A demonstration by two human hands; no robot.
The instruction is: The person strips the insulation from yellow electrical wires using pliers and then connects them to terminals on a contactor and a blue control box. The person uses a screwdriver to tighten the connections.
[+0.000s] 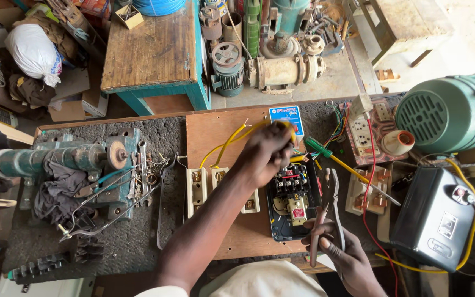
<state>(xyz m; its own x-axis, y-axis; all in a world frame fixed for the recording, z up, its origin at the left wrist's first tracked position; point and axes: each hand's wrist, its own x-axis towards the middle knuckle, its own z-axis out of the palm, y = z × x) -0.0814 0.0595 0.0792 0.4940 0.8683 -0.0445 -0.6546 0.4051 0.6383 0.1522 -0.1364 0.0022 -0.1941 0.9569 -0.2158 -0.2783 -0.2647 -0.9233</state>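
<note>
The light is bright and soft, like daylight, and it looks strongest at the top right, where the pale floor (468, 33) is almost washed out white. Shadows are weak. The bottom corners are darker. The middle of the picture is sharp. The left hand (265, 151) looks a little blurry. Straight lines bend near the edges, like the table (138, 242) rim.

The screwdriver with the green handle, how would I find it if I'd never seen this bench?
Start at the brown wooden board in the middle of the workbench, then look just right of the open black contactor box on it. The screwdriver lies slanting there, beside the left hand. It has a green grip and yellow shank, while the pliers in the right hand are dull metal.
</note>
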